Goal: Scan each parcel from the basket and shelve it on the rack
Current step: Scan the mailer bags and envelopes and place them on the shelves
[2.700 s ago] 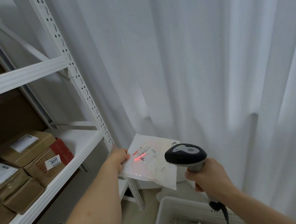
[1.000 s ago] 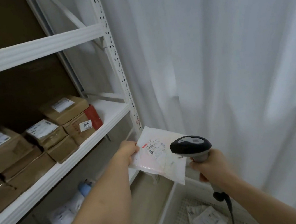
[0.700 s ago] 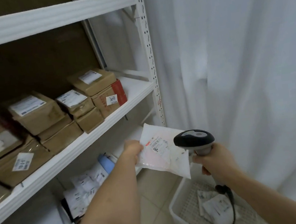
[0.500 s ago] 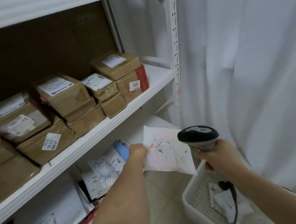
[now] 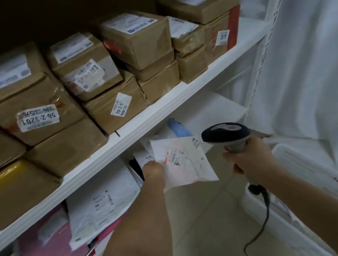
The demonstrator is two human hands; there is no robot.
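Observation:
My left hand [image 5: 153,170] grips a flat white parcel [image 5: 184,163] by its left edge, label side up, just in front of the lower shelf of the white rack [image 5: 161,109]. My right hand [image 5: 247,158] holds a grey and black barcode scanner [image 5: 226,134] by its handle, head pointing left toward the parcel; its black cable [image 5: 261,229] hangs down. The white mesh basket [image 5: 312,175] stands on the floor at the right, partly hidden by my right forearm.
Several brown cardboard boxes [image 5: 83,74] with labels fill the middle shelf. White and pink mailer bags [image 5: 101,205] and a blue item [image 5: 178,126] lie on the lower shelf. A white curtain [image 5: 314,44] hangs on the right. Beige floor tiles show below.
My view has swung left and down toward the rack. The parcel in my left hand has moved from beside the curtain to the lower shelf opening; the red scan light is gone.

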